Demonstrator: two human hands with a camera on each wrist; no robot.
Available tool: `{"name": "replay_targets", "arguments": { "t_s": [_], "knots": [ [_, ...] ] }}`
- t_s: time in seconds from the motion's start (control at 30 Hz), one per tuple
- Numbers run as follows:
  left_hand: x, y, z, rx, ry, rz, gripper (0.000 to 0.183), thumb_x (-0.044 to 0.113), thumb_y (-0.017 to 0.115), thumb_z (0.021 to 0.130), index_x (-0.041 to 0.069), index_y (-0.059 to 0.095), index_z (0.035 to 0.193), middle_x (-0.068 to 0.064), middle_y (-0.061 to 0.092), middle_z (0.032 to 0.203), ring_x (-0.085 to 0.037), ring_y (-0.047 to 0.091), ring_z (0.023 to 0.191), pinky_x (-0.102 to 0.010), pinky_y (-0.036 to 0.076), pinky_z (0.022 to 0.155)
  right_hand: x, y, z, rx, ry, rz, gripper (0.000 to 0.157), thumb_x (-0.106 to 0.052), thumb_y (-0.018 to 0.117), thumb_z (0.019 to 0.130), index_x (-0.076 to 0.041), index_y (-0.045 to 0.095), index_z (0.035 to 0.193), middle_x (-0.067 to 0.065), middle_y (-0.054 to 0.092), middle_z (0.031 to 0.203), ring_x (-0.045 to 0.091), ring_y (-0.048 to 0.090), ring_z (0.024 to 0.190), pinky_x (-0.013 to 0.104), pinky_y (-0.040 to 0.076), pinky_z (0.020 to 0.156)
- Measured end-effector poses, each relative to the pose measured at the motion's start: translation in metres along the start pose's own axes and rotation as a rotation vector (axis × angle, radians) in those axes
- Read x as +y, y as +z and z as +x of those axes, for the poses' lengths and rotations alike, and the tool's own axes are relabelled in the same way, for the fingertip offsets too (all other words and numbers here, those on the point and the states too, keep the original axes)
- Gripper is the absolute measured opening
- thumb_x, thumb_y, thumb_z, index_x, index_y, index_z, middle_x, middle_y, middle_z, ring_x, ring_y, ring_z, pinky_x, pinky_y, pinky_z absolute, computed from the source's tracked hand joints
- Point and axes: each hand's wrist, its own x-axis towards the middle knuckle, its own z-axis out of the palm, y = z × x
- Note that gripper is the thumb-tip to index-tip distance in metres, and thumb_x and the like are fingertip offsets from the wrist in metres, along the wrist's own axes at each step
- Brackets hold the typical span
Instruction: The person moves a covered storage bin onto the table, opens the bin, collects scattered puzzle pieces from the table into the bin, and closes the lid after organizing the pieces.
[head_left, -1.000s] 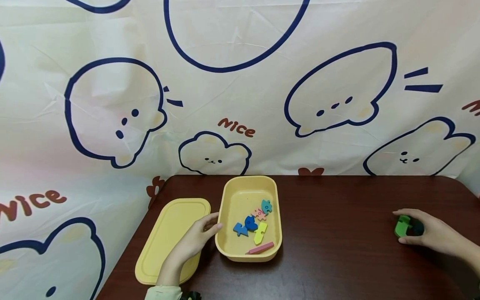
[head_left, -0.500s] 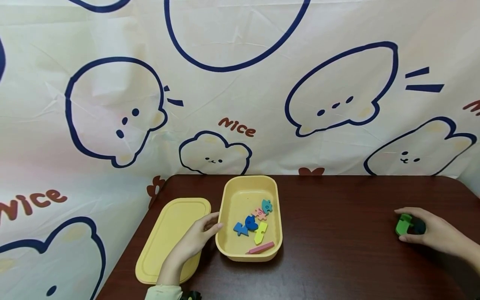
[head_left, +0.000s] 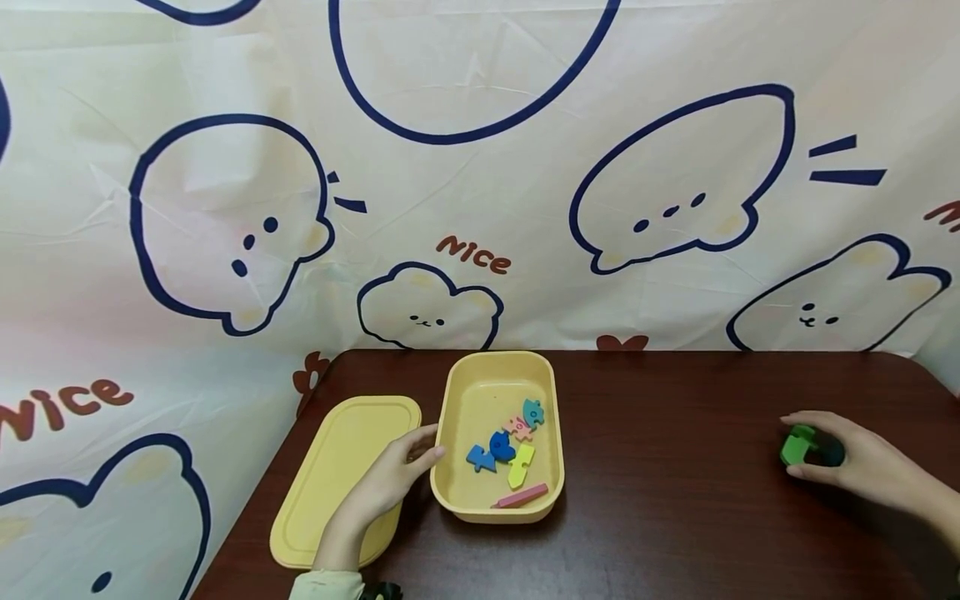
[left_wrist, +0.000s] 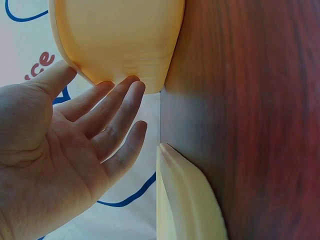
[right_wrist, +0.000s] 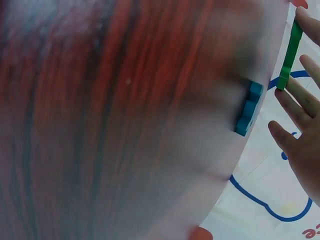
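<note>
In the head view, my left hand [head_left: 390, 475] is at the left side of a yellow plastic box [head_left: 465, 504]. Its thumb lies on the rim and the fingertips meet the outer wall, as the left wrist view shows. At the table's right, my right hand [head_left: 862, 450] pinches a thin green piece [right_wrist: 291, 50] between thumb and fingers, raised off the table. A dark teal piece with a wavy edge [right_wrist: 248, 109] lies on the table close by, partly covered by the hand in the head view. Inside the box are blue [head_left: 482, 458], pink [head_left: 518, 428], teal [head_left: 533, 413] and yellow [head_left: 520, 467] puzzle pieces.
A yellow lid [head_left: 330, 475] lies flat to the left of the box, partly under my left forearm. A pink stick-shaped piece [head_left: 521, 497] rests in the box's near end. The dark brown table [head_left: 660, 467] meets a printed cloth [head_left: 540, 208] behind.
My right hand has shifted slightly left and away from me with the green piece. The left hand and the box stay where they were.
</note>
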Motion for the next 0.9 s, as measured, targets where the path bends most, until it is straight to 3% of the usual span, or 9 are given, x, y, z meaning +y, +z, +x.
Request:
{"name": "replay_targets", "arguments": {
  "t_s": [0.9],
  "knots": [
    [-0.002, 0.0, 0.001, -0.006, -0.007, -0.004, 0.046, 0.017, 0.058, 0.102, -0.004, 0.049, 0.142, -0.019, 0.059, 0.132, -0.033, 0.055, 0.122, -0.049, 0.045, 0.099, -0.046, -0.005, 0.0, -0.02, -0.093, 0.016, 0.073, -0.049, 0.082, 0.078, -0.006, 0.058, 0.132, 0.024, 0.054, 0.131, 0.045, 0.05, 0.118, 0.067, 0.042, 0.087]
  ]
}}
